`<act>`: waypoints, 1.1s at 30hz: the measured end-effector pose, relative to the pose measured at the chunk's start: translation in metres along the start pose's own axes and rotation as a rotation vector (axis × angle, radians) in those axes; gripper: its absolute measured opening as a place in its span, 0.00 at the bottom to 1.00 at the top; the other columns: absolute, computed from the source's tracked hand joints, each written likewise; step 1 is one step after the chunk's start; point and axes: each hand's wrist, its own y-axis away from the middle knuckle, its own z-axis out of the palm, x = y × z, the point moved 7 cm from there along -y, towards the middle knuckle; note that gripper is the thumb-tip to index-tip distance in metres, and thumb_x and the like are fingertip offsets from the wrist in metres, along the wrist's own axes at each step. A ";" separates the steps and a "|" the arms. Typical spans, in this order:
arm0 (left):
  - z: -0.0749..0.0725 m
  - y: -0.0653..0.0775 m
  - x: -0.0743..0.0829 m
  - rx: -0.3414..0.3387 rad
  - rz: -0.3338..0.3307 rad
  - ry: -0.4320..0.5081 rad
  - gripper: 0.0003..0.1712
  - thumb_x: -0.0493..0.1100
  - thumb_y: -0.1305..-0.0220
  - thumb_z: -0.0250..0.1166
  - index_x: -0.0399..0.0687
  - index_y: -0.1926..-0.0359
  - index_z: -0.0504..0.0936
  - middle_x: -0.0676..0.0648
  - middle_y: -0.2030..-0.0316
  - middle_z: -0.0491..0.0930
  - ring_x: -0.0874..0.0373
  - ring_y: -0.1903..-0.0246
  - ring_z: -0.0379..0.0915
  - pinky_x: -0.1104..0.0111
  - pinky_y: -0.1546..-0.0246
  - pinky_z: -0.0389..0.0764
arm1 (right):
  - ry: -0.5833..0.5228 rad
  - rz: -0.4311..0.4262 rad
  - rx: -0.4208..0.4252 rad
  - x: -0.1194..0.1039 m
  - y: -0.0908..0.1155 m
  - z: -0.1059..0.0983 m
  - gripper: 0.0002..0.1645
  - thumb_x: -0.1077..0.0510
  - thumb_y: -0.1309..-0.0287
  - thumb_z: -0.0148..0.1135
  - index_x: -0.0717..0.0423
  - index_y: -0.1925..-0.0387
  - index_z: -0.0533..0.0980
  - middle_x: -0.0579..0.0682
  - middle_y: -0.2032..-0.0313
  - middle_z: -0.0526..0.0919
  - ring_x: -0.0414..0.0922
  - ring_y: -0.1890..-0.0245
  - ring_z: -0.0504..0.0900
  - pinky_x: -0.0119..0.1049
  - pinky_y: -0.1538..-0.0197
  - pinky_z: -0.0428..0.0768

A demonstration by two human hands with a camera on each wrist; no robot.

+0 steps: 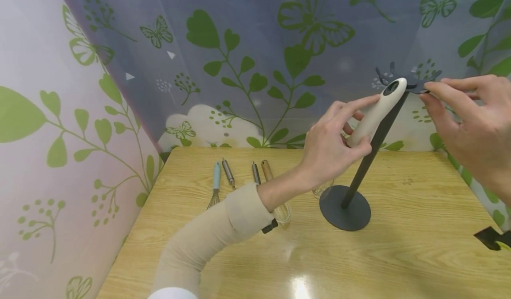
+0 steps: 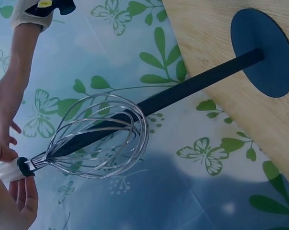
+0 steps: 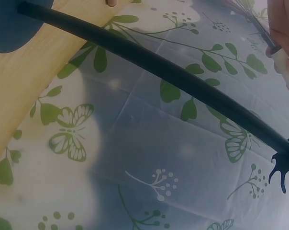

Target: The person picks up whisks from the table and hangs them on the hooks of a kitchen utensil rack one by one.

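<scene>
My left hand [image 1: 329, 141] grips the white handle of a whisk [image 1: 375, 115], which is tilted with the handle's end up beside the top of a black stand [image 1: 371, 157]. In the left wrist view, the wire loops of the whisk [image 2: 101, 139] overlap the stand's pole. An oval hole with a dark rim shows at the handle's end, close to the stand's hook rack [image 1: 417, 84]. With thumb and fingertips, my right hand [image 1: 475, 112] pinches the rack's right side. Dark curved hooks [image 3: 284, 167] show at the right edge of the right wrist view.
The stand's round base [image 1: 345, 214] rests on the wooden table [image 1: 415, 201]. Several utensils lie behind my left forearm, among them a blue-handled whisk [image 1: 216, 179] and a wooden-handled whisk [image 1: 266, 170]. A patterned cloth [image 1: 247, 33] hangs behind the table.
</scene>
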 end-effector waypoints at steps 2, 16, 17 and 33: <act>-0.001 0.000 0.001 0.006 0.005 -0.021 0.38 0.35 0.38 0.68 0.55 0.27 0.75 0.46 0.48 0.80 0.63 0.64 0.78 0.86 0.70 0.77 | -0.002 -0.005 -0.001 0.000 0.000 0.000 0.32 0.43 0.18 0.50 0.68 0.50 0.85 0.75 0.53 0.83 0.74 0.55 0.79 0.70 0.57 0.77; -0.002 0.000 0.005 0.013 0.010 -0.063 0.37 0.34 0.37 0.68 0.57 0.27 0.76 0.46 0.47 0.79 0.62 0.62 0.79 0.84 0.69 0.75 | -0.001 0.000 0.008 -0.004 -0.001 -0.002 0.33 0.43 0.18 0.49 0.70 0.52 0.84 0.76 0.54 0.82 0.74 0.56 0.78 0.70 0.54 0.76; -0.001 0.000 0.005 0.013 0.011 -0.061 0.37 0.34 0.37 0.68 0.57 0.27 0.76 0.46 0.47 0.79 0.62 0.62 0.79 0.84 0.69 0.75 | 0.000 0.001 0.007 -0.005 -0.001 -0.002 0.33 0.43 0.17 0.49 0.71 0.52 0.84 0.76 0.54 0.82 0.74 0.56 0.78 0.70 0.54 0.76; 0.002 0.002 0.006 0.026 0.012 -0.089 0.37 0.35 0.38 0.68 0.58 0.27 0.76 0.47 0.48 0.79 0.63 0.62 0.80 0.87 0.67 0.75 | -0.010 0.002 0.019 -0.005 -0.002 -0.001 0.34 0.42 0.18 0.49 0.70 0.52 0.84 0.76 0.54 0.83 0.74 0.56 0.78 0.70 0.57 0.76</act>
